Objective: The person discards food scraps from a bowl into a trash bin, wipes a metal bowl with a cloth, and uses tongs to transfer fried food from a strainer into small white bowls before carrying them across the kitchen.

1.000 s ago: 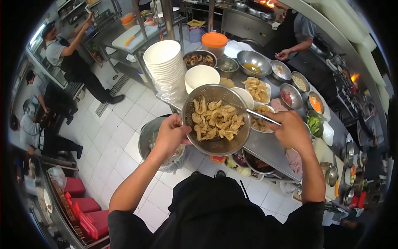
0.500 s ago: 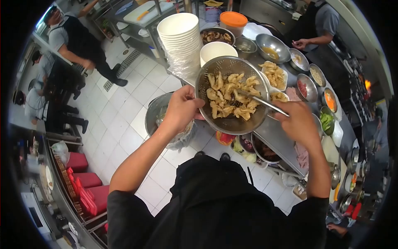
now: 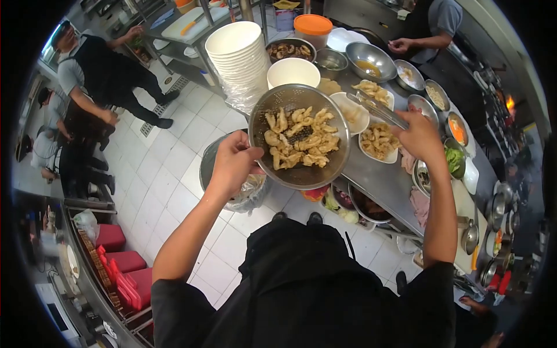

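My left hand (image 3: 237,162) grips the rim of a perforated metal colander (image 3: 339,153), held out in front of me. Pale brown cooked pieces (image 3: 301,139) lie inside it. My right hand (image 3: 422,136) is closed on metal tongs (image 3: 386,111), whose tips are over white bowls right of the colander, apart from it. One white bowl (image 3: 355,118) beside the colander shows little inside. Two more bowls hold similar pieces, one (image 3: 378,141) below the tongs and one (image 3: 373,90) behind them.
A stack of white tubs (image 3: 235,49) stands back left, near an orange-lidded container (image 3: 313,29). Metal bowls of ingredients (image 3: 371,61) line the counter (image 3: 371,174). A lined bin (image 3: 246,194) is below left. Co-workers stand left (image 3: 96,69) and back right (image 3: 441,29).
The tongs have left the pieces in the colander and moved right, over the bowls. The colander has shifted left and slightly down with my left hand. The co-worker at left has moved.
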